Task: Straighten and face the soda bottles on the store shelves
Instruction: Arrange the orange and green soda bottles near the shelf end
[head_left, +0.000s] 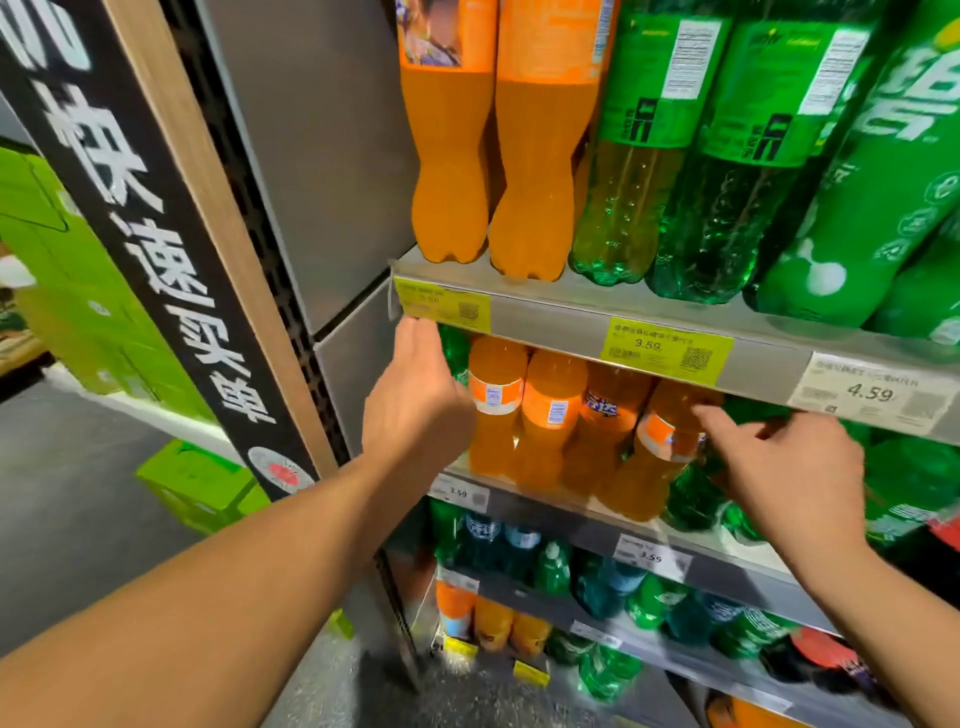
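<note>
The right hand (789, 467) holds nothing: its fingers are loosely spread, and the forefinger's tip (707, 415) touches the shoulder of a tilted orange bottle (649, 467), which leans left at the right end of the orange row on the middle shelf. The left hand (415, 400) is also released, with straight fingers reaching up beside the leftmost orange bottle (493, 410). Its fingertips lie just under a yellow price tag (441, 309). The thumb is hidden, so contact with the bottle cannot be told. Between these two bottles stand two more orange bottles (550, 415), upright, their labels turned different ways. Green bottles (696, 499) lie just right of the tilted one, partly behind the right hand. On the upper shelf (545, 322) stand large orange bottles (452, 171) at left and large green bottles (634, 182) at right, the latter showing their back labels. Lower shelves hold smaller orange, green and blue bottles. At far left a black sign panel (156, 270) runs up the shelf end, with green cartons (78, 291) beyond it.
</note>
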